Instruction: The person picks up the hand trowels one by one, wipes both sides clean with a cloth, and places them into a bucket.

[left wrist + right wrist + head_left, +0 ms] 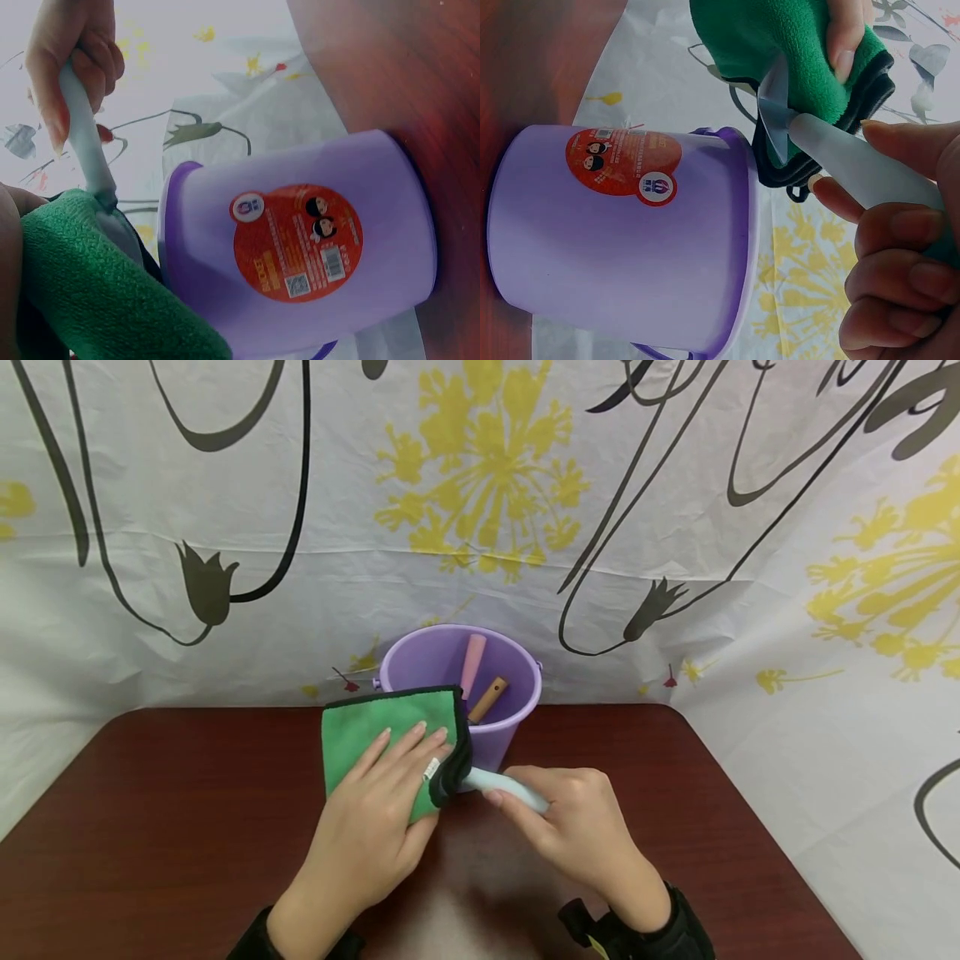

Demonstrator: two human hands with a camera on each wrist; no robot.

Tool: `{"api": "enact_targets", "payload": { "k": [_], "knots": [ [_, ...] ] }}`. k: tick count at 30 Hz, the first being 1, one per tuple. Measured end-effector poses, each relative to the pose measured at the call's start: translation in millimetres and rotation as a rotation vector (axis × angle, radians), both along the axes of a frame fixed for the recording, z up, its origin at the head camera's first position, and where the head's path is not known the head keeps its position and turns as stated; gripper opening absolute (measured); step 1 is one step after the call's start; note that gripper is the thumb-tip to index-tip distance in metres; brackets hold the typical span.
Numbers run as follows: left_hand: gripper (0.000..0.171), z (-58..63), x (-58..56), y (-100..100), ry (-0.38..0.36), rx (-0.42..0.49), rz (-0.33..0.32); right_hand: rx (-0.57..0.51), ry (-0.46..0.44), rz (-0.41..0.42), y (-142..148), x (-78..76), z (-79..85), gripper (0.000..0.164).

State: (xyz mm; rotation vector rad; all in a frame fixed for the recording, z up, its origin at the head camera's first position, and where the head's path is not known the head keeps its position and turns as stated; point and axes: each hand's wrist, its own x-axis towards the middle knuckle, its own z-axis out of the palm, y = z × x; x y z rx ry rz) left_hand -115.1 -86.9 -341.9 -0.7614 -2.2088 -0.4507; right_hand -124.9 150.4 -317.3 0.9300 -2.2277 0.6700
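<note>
My left hand [375,818] holds a green cloth [348,735] with black edging, its fingers spread across the top and the thumb at the lower edge. The cloth is folded round the metal blade [775,105] of a small trowel, part of which shows in the right wrist view. My right hand [581,814] grips the trowel's pale blue handle [510,789], thumb along it. Both hands are held up in front of a purple bucket [630,247], and the cloth overlaps its near rim in the head view.
Inside the bucket lean a pink handle [473,662] and a wooden handle [489,697]. A red label [298,244] is on its near side. The bucket stands at the far edge of a dark red-brown table [165,810], against a patterned white curtain [300,552].
</note>
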Motion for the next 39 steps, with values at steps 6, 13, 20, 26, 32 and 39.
{"api": "enact_targets", "payload": {
  "k": [6, 13, 20, 26, 32, 39],
  "knots": [
    [0.049, 1.4, -5.6, -6.3, 0.003, 0.008, 0.033, 0.007, -0.009, -0.021, 2.9, 0.6, 0.4, 0.016],
    [0.053, 6.3, -9.1, -17.3, -0.027, 0.033, 0.082, 0.006, -0.021, -0.026, 6.5, 1.3, 2.5, 0.017],
    [0.049, 13.1, -8.1, -29.0, -0.105, 0.102, 0.122, -0.029, 0.001, 0.002, 10.1, 0.1, 4.1, 0.015],
    [0.049, 15.4, -3.8, -26.5, -0.116, 0.132, 0.099, -0.054, -0.025, 0.006, 12.5, 0.1, 4.6, 0.009],
    [0.051, 12.9, 3.7, -13.3, -0.088, 0.071, 0.062, -0.073, -0.043, -0.012, 13.0, -0.4, 4.2, 0.008],
    [0.051, 7.4, 10.8, -2.0, -0.096, -0.010, 0.040, -0.070, -0.077, -0.025, 6.7, -2.2, 0.0, 0.008]
  ]
}}
